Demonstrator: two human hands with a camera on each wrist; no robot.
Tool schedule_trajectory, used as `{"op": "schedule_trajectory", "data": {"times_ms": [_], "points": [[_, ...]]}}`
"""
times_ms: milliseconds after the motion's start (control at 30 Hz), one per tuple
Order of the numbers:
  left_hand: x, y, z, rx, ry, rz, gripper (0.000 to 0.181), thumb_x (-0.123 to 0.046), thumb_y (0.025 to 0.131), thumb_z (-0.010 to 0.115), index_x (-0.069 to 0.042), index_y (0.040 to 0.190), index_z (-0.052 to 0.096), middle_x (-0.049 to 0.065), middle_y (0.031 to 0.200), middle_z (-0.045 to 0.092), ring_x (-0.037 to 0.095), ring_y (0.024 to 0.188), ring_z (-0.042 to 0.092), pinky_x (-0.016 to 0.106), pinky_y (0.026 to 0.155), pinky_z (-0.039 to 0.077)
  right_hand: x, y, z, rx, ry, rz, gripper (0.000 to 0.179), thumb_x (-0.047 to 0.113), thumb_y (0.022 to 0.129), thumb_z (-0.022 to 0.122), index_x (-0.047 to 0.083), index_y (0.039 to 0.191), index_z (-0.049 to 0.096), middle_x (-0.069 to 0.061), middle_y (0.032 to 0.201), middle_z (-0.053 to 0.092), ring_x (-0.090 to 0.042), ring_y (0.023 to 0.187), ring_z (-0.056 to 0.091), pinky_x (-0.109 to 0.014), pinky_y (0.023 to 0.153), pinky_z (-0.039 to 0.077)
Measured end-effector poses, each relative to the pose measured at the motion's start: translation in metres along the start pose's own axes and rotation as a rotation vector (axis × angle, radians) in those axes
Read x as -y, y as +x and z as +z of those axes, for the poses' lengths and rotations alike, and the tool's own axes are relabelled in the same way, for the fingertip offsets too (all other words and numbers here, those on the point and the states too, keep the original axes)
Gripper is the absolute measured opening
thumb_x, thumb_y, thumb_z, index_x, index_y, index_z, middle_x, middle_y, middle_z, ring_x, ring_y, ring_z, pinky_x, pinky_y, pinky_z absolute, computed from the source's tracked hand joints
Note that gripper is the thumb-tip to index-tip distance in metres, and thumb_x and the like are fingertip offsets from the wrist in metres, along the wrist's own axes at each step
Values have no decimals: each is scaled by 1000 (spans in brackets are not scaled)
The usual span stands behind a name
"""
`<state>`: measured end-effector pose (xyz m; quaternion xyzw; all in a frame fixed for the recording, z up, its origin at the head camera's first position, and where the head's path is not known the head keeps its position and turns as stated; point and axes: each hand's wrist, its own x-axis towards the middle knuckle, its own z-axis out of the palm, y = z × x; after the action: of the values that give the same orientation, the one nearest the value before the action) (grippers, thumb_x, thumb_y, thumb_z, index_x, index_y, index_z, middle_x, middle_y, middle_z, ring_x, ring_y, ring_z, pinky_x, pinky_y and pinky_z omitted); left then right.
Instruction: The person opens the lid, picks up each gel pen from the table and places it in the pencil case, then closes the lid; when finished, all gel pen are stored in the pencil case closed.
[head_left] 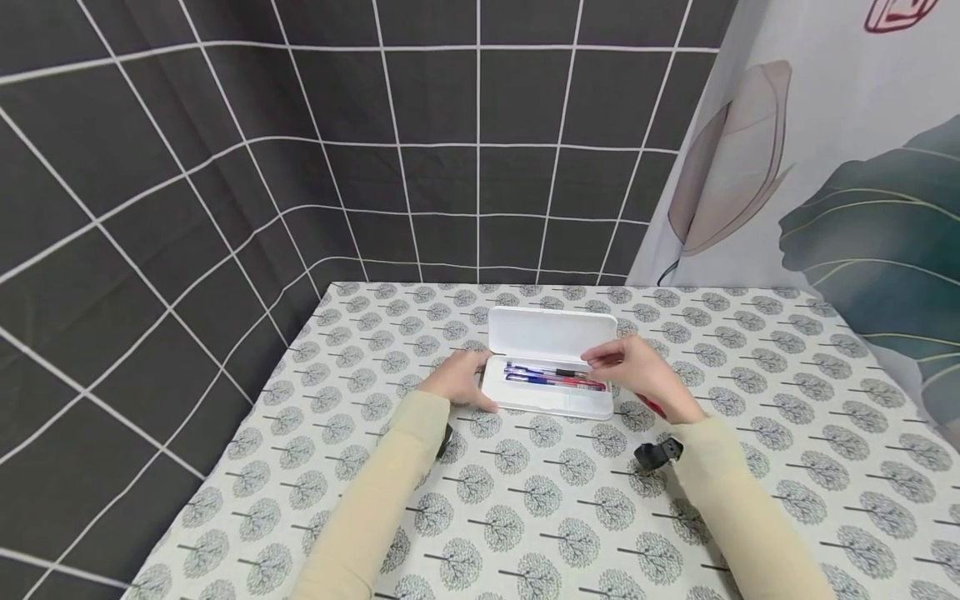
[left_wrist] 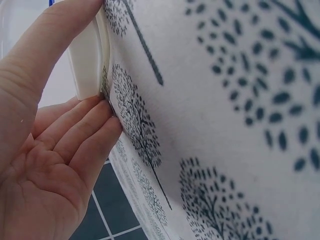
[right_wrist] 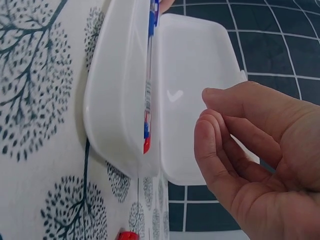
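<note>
Pencil case [head_left: 536,403], lid [head_left: 540,330] raised, was gripped at its left end by the left hand [head_left: 460,379] on a tree-print tablecloth [head_left: 525,475]; blue, red and black pens [head_left: 557,381] were laid inside. Near its right end, the right hand [head_left: 636,369] was held, thumb and fingertips loosely apart.

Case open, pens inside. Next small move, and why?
Probably lower the right hand to the red object beside it: that object lies on the table, outside the open case holding the pens. The right hand holds nothing, and the left hand grips the case's left end.
</note>
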<state>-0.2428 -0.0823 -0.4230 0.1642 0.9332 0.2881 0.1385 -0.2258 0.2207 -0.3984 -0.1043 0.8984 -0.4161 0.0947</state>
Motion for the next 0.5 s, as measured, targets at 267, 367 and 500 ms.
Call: {"op": "schedule_trajectory", "data": {"times_ms": [267, 367, 500], "points": [[-1, 0, -1, 0, -1, 0, 93, -21, 57, 94, -9, 139, 52, 8, 136, 60, 25, 122, 57, 42, 113, 39, -12, -5, -7, -16, -14, 3, 37, 14, 81, 76, 6, 117, 70, -12, 106, 73, -17, 92, 67, -36, 88, 56], [-1, 0, -1, 2, -2, 5, 92, -21, 57, 94, -9, 139, 52, 8, 135, 60, 25, 122, 57, 42, 113, 40, -14, -8, -11, -16, -15, 9, 37, 14, 82, 76, 5, 117, 70, -12, 105, 73, -17, 92, 66, -33, 85, 56], [-1, 0, -1, 4, -1, 10, 92, -21, 57, 94, -9, 139, 52, 7, 136, 60, 24, 122, 57, 41, 113, 40, -19, -13, -14, -21, -34, 39, 37, 17, 83, 75, 7, 118, 69, -9, 105, 72, -18, 94, 65, -41, 92, 53]]}}
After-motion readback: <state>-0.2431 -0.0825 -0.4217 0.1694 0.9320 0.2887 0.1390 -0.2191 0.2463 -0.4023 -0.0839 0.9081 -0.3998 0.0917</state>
